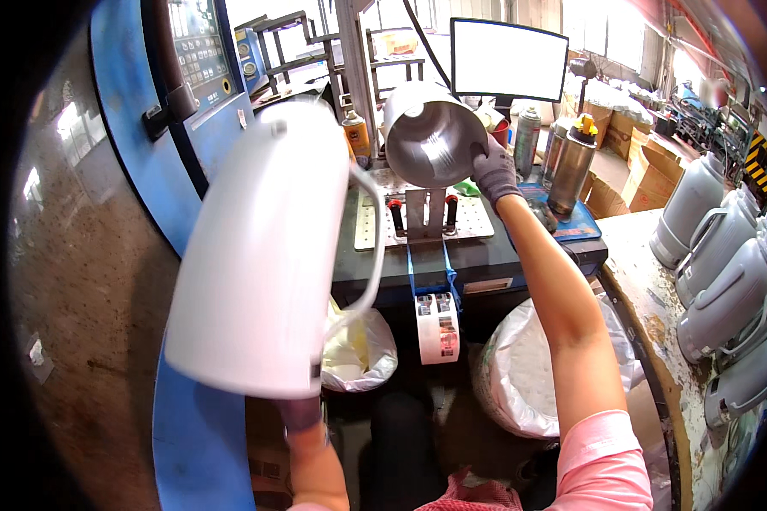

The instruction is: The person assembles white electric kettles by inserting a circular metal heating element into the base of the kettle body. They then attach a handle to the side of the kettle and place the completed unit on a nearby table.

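A large white vacuum jug (256, 247) with a curved handle fills the left of the view, slightly blurred and tilted. My left hand (300, 416) carries it from its near end, its fingers mostly hidden behind the jug. My right hand (496, 173), in a grey glove, reaches forward and grips the rim of an open metal cylinder (435, 140), whose shiny inside faces me. The cylinder sits above an upright metal bracket (424, 213) on a perforated plate (473, 226) with two red-topped black clamps (396, 218).
A roll of printed labels (437, 328) hangs from blue straps below the bench. Two lined bins (520, 375) stand underneath. Several grey jugs (733, 281) line the right-hand table (631, 247). Spray cans and a bottle (571, 175) stand beyond my right hand. A blue machine cabinet (132, 119) rises at left.
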`<state>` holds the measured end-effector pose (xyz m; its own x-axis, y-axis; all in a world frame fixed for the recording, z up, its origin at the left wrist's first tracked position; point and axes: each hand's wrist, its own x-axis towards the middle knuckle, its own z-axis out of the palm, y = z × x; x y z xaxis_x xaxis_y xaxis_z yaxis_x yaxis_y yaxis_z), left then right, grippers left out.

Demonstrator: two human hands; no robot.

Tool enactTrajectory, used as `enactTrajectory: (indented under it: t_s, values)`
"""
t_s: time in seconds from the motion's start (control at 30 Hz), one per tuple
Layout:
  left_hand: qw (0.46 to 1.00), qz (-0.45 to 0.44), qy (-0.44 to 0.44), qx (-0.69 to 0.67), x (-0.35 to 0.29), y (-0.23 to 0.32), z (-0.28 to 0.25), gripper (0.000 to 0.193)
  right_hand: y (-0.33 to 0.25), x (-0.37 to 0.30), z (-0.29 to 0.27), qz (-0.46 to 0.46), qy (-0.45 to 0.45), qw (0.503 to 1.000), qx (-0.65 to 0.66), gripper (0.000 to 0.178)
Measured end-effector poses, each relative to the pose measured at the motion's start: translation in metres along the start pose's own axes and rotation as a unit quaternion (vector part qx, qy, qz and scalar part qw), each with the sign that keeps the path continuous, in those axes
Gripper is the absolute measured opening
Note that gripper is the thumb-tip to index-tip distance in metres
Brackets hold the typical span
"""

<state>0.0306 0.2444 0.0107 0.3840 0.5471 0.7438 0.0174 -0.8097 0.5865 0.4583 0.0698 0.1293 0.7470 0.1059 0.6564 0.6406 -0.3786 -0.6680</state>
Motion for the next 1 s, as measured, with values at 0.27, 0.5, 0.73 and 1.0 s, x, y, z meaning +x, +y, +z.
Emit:
enactTrajectory:
  t_s: [0.27,0.5,0.73,1.0]
  values:
    - [0.924,-0.243,-0.183,-0.232,-0.080,0.017,-0.080,0.057,0.010,0.019,0.026,-0.045,-0.026,0.995,-0.089,0.037]
    - [0.886,-0.278,-0.263,-0.264,-0.084,0.033,-0.118,0.064,-0.026,-0.008,0.009,-0.016,-0.154,0.950,-0.271,0.065]
    - [0.852,-0.247,-0.368,-0.279,-0.068,0.048,-0.134,0.072,-0.085,-0.161,-0.086,0.034,-0.260,0.886,0.382,0.073]
    - [0.782,-0.197,-0.332,-0.489,-0.056,0.099,-0.034,0.131,-0.070,-0.379,-0.204,0.068,-0.372,0.837,0.396,0.109]
